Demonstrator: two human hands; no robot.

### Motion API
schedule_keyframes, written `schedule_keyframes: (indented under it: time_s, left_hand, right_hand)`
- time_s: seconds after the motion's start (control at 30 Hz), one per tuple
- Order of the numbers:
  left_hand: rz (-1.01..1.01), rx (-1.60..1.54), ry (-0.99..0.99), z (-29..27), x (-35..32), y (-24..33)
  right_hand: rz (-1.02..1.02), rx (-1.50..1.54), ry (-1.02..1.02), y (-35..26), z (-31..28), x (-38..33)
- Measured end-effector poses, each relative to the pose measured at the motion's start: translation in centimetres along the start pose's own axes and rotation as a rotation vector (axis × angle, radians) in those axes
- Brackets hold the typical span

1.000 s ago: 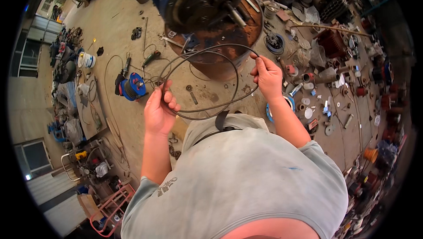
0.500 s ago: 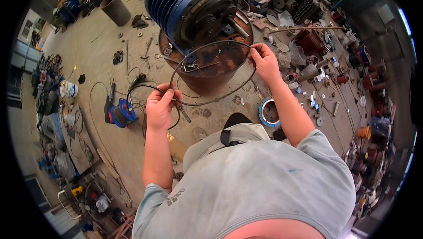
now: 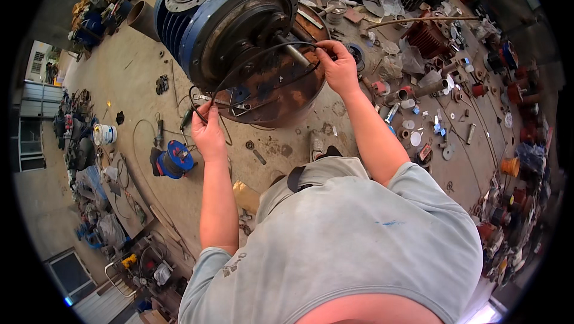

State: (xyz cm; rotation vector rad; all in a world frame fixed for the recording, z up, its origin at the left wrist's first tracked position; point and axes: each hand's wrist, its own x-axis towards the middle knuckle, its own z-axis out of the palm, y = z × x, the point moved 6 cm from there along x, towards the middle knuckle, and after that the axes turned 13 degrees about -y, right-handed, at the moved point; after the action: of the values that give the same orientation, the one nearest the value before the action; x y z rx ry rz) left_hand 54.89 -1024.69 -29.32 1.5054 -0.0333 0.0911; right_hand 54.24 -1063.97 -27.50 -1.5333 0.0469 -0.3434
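Left hand and right hand each pinch a thin black ring, fingers closed on it, held across the blue motor housing. Housing sits on a rusty drum; concrete floor littered with parts.

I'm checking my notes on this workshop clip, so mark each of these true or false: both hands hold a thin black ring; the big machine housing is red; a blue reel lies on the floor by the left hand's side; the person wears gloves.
1. Both hands hold a thin black ring. True: the left hand pinches its lower left part, the right hand its upper right.
2. The big machine housing is red. False: it is blue, with a rusty brown disc in front.
3. A blue reel lies on the floor on the left hand's side. True.
4. The person wears gloves. False: both hands are bare.
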Motion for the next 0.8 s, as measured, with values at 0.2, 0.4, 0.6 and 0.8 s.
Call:
schedule_keyframes:
  time_s: [0.2,0.4,0.6,0.8]
  left_hand:
    - [0.059,-0.059,0.101,4.8,2.5,0.8]
    - [0.157,-0.017,0.239,7.6,4.0,1.6]
    - [0.19,0.168,0.334,7.3,4.4,1.5]
    - [0.143,0.247,0.385,6.7,5.0,1.1]
  right_hand:
    - [0.021,0.086,-0.089,2.8,-0.9,6.7]
    - [-0.051,-0.01,-0.122,1.7,0.4,12.0]
    - [-0.026,-0.131,-0.145,1.8,0.9,13.5]
    - [-0.064,-0.163,-0.171,1.9,1.5,13.7]
